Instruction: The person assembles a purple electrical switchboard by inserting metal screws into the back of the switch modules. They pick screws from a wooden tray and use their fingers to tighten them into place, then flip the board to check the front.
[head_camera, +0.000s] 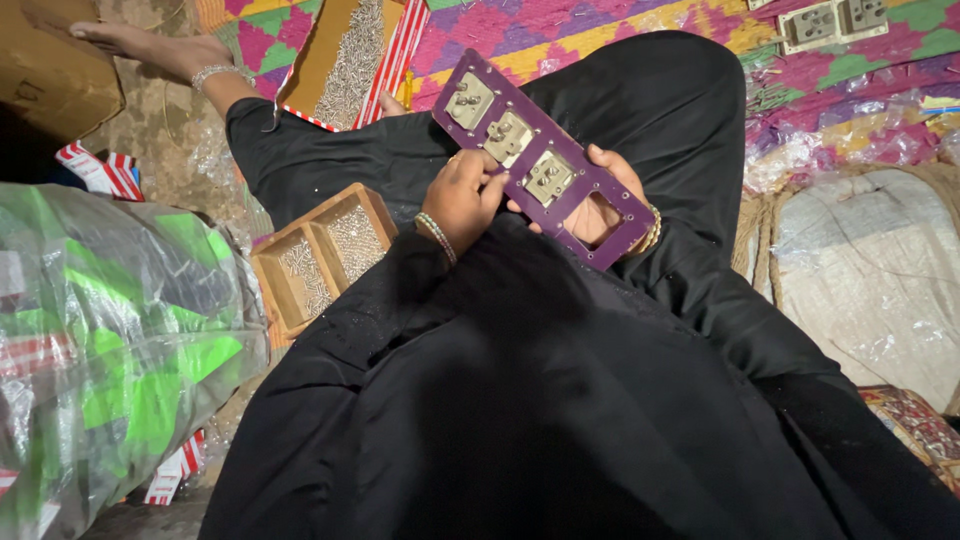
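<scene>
A purple rectangular board (590, 175) lies tilted over my lap, which is covered in black cloth. Three of its slots hold beige socket parts (508, 138), and the slot nearest me is empty. My right hand (612, 190) holds the board from underneath; its palm shows through the empty slot and its fingers wrap the far edge. My left hand (465, 197) is curled at the board's near edge, fingertips touching it beside the third socket part. Whether those fingers pinch anything small is hidden.
A wooden two-compartment tray (300, 300) of small metal screws sits by my left knee. A cardboard box (322, 50) of screws lies further off, near a bare foot with an anklet (150, 45). More beige socket parts (830, 22) lie top right on the patterned mat. A plastic bag (110, 330) bulks left, a sack (880, 280) right.
</scene>
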